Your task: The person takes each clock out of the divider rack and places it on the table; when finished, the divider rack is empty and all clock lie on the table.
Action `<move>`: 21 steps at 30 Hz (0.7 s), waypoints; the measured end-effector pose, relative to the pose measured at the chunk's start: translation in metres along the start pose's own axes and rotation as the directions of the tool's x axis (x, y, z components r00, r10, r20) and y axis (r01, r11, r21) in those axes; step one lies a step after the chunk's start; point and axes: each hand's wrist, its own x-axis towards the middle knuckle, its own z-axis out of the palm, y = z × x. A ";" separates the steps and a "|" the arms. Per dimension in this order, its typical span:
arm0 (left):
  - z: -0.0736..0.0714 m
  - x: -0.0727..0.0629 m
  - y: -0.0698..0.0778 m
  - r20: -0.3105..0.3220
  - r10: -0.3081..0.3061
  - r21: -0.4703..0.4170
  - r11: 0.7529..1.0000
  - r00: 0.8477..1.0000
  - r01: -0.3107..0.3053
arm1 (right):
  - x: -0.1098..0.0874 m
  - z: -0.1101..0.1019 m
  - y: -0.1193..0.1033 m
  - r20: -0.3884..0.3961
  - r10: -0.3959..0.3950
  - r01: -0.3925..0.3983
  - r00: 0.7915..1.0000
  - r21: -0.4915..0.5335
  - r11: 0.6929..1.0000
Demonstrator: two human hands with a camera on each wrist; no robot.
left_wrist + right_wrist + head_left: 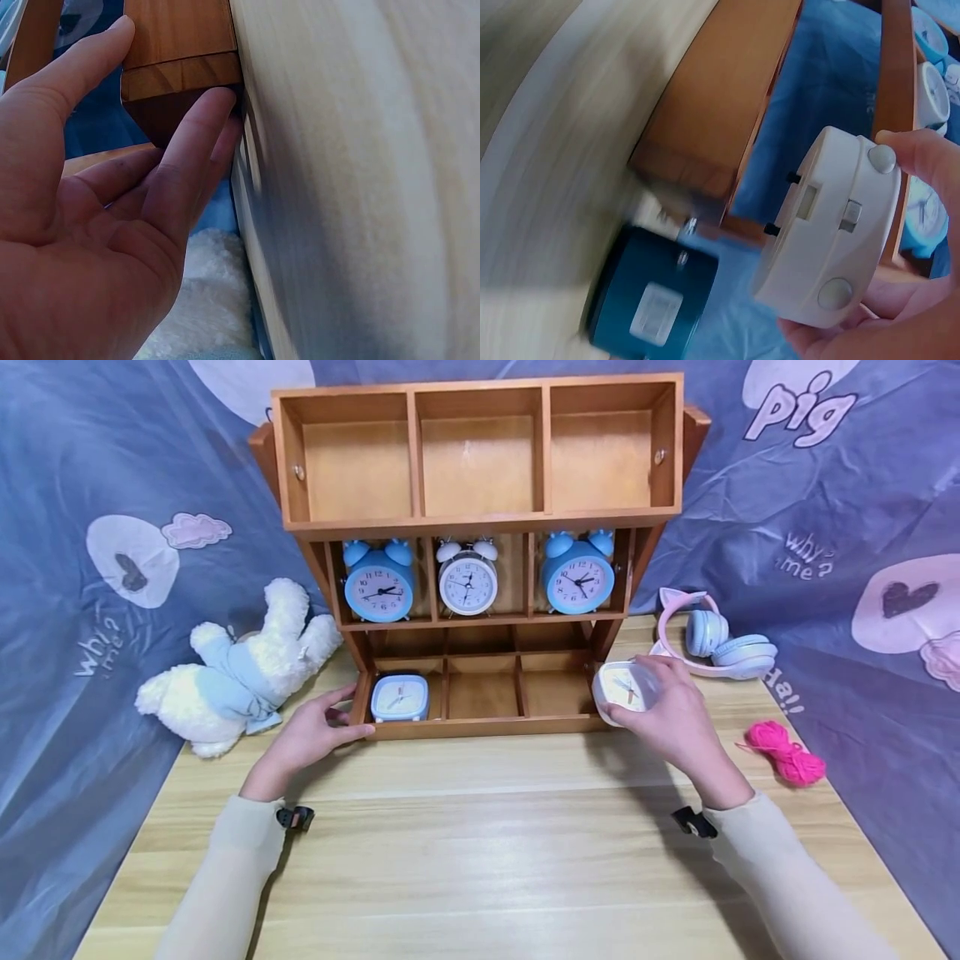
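My right hand (678, 710) holds a small white alarm clock (628, 687) by its edges, just off the right end of the wooden shelf unit (480, 727). Its underside, with two round feet and dark knobs, shows in the right wrist view. With thumb and fingers on either side, my left hand (318, 735) grips the lower left corner of the shelf (180, 71). A pale blue alarm clock (400, 697) sits in the bottom row's left compartment. Two blue twin-bell clocks (379, 583) and a white one (468, 583) stand in the middle row.
A white plush toy (225, 681) lies on the left. To the right are pink and blue headphones (738, 652) and a bundle of pink yarn (786, 753). Beside the shelf end is a dark teal round object (652, 292) with a white label. Patterned blue cloth (795, 527) hangs behind.
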 end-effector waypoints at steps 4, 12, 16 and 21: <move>0.000 0.000 0.000 -0.001 -0.001 0.006 1.000 1.000 0.001 | -0.001 -0.009 0.012 -0.015 0.002 -0.002 1.000 -0.004 1.000; 0.000 -0.001 -0.001 -0.001 -0.006 0.006 1.000 1.000 0.006 | 0.002 -0.028 0.038 -0.023 0.009 -0.010 1.000 -0.021 1.000; 0.000 -0.001 -0.002 0.003 -0.013 -0.003 1.000 1.000 0.014 | 0.006 -0.037 0.050 -0.026 -0.003 0.002 1.000 -0.035 0.999; 0.000 -0.001 -0.002 0.006 -0.009 -0.006 1.000 1.000 0.009 | 0.009 -0.046 0.064 -0.038 0.000 -0.002 0.999 -0.053 0.999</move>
